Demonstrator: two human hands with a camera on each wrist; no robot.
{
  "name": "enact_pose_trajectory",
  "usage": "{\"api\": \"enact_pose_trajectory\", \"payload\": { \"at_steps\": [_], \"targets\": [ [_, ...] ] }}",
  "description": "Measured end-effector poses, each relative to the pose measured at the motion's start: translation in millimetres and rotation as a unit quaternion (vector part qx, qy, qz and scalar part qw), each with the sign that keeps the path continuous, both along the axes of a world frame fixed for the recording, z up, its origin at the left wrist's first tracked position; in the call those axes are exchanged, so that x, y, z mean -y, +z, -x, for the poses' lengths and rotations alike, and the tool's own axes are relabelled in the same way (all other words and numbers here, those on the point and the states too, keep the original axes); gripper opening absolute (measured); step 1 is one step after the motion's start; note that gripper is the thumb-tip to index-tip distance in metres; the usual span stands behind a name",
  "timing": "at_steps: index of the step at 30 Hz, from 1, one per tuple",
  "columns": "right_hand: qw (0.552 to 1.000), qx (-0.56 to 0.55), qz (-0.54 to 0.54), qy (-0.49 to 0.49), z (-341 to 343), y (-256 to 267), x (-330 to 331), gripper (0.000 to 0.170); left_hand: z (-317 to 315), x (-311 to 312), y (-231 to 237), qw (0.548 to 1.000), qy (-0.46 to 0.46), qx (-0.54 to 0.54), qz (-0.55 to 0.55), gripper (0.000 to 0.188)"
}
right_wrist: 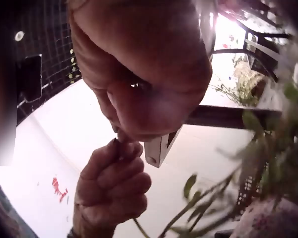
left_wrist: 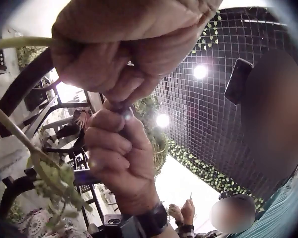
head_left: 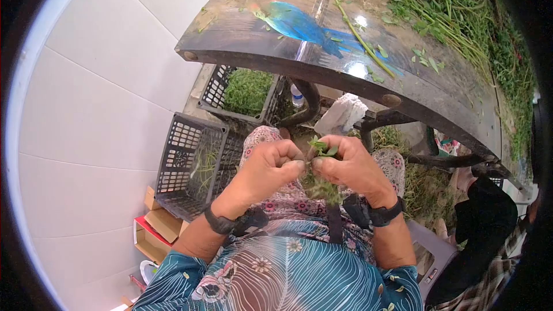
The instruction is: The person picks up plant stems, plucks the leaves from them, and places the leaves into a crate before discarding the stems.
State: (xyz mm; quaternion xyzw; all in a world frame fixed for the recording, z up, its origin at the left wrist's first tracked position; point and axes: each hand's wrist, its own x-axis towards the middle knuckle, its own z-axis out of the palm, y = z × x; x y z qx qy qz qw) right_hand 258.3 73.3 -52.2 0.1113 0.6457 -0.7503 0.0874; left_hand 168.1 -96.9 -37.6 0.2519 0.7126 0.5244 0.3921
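Observation:
Over the lap, the left hand [head_left: 271, 167] and right hand [head_left: 351, 167] meet with fingertips close together. A green stem [left_wrist: 22, 42] runs out from the curled fingers of the left hand in the left wrist view. The right hand pinches a leafy sprig [head_left: 330, 151], its green leaves showing by the thumb and forefinger. Below the hands, more leaves hang blurred. Leafy stems [right_wrist: 208, 198] cross the lower right of the right wrist view. The fingers hide the spot where the fingertips meet.
A painted table [head_left: 253, 37] ahead bears a heap of greens [head_left: 449, 17] and one loose stem [head_left: 351, 26]. Beneath its edge stand a black crate [head_left: 210, 95] of leaves and a second crate [head_left: 173, 161] with some stems. Another person's dark-clothed leg [head_left: 484, 219] is at the right.

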Motion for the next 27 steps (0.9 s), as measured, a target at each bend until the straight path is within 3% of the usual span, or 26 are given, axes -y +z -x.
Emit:
{"api": "enact_pose_trajectory", "payload": {
  "at_steps": [5, 8, 13, 15, 17, 23, 24, 27],
  "targets": [
    [0.953, -0.135, -0.271, 0.020, -1, 0, 0, 0.019, 0, 1, -3, 0.999, -0.010, -0.028, 0.013, 0.009],
    [0.909, -0.201, -0.365, -0.019, 2, -11, 7, 0.019, 0, 1, -11, 1.000, -0.001, -0.021, 0.012, 0.009],
    [0.977, -0.036, -0.113, -0.180, 5, -26, 10, 0.016, -1, -2, 2, 0.999, 0.030, 0.027, -0.010, 0.009],
    [0.966, -0.008, 0.064, -0.249, 3, -42, -8, 0.017, -1, -1, 2, 0.998, 0.045, 0.044, -0.023, 0.009],
    [0.907, -0.039, 0.280, -0.312, -3, -48, -30, 0.018, 0, 5, -2, 0.994, 0.081, 0.069, -0.038, 0.009],
    [0.939, -0.007, 0.233, -0.253, -34, -33, -24, 0.013, 11, 10, -16, 0.946, 0.153, 0.236, -0.159, 0.009],
    [0.955, -0.027, 0.228, -0.190, -41, -36, -22, 0.009, 11, 9, -15, 0.941, 0.161, 0.244, -0.172, 0.010],
    [0.988, 0.054, 0.147, -0.022, -59, -49, -17, 0.028, 12, 9, -10, 0.931, 0.172, 0.264, -0.186, 0.010]
  ]
}}
